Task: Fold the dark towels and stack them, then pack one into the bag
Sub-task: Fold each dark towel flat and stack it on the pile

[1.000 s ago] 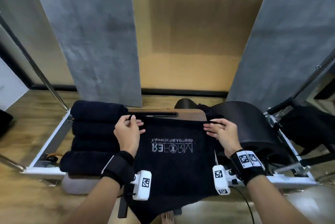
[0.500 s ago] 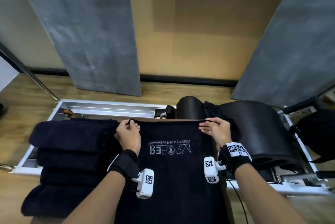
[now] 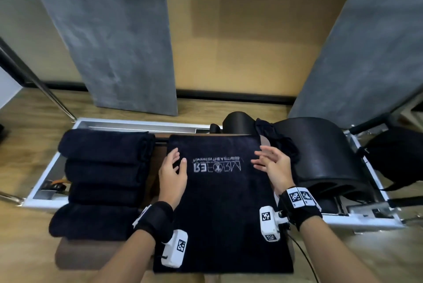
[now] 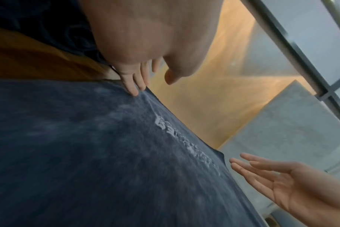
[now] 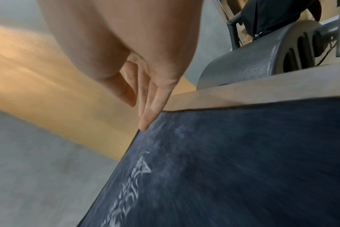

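A dark towel (image 3: pixel 219 202) with upside-down white lettering is lying spread flat on the tabletop (image 3: pixel 158 161), its near end hanging over the edge, while four folded dark towels (image 3: pixel 100 182) are sitting in a row beside it at left.

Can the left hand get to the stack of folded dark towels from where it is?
Probably yes: the left hand is open at the spread logo towel's left edge, with the folded dark towels right beside it and nothing between.
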